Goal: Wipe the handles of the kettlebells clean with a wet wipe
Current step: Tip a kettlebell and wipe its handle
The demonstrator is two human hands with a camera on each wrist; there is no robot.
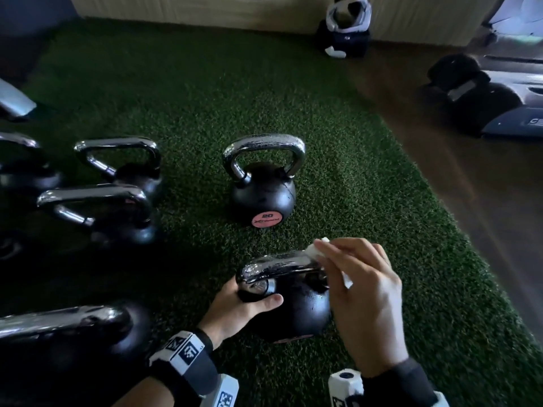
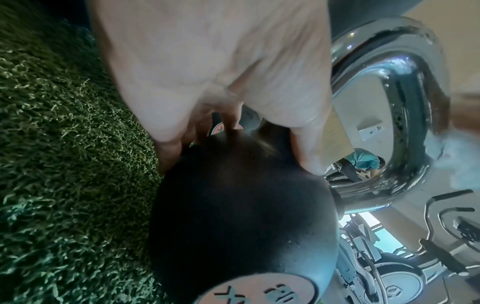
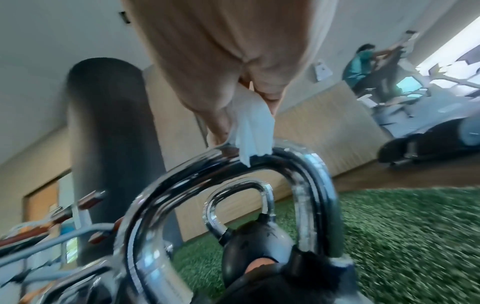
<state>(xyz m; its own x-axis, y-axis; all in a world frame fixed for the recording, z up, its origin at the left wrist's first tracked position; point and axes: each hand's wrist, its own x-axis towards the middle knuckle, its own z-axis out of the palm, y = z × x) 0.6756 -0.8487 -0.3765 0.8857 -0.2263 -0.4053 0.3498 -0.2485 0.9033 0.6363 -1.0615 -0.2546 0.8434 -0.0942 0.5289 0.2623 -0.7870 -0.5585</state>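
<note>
On the green artificial turf (image 1: 367, 177), the left hand (image 1: 235, 306) grips the near black round kettlebell (image 1: 296, 306), steadying it. The right hand (image 1: 361, 295) pinches the white wet wipe (image 1: 316, 251) against its chrome handle (image 1: 279, 264); wrapping fully around the bar should clean the underside too.

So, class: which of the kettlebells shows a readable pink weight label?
The lone upright kettlebell mid-turf, beyond the hands: its pink disc reads 20. No other shows a readable label.
</note>
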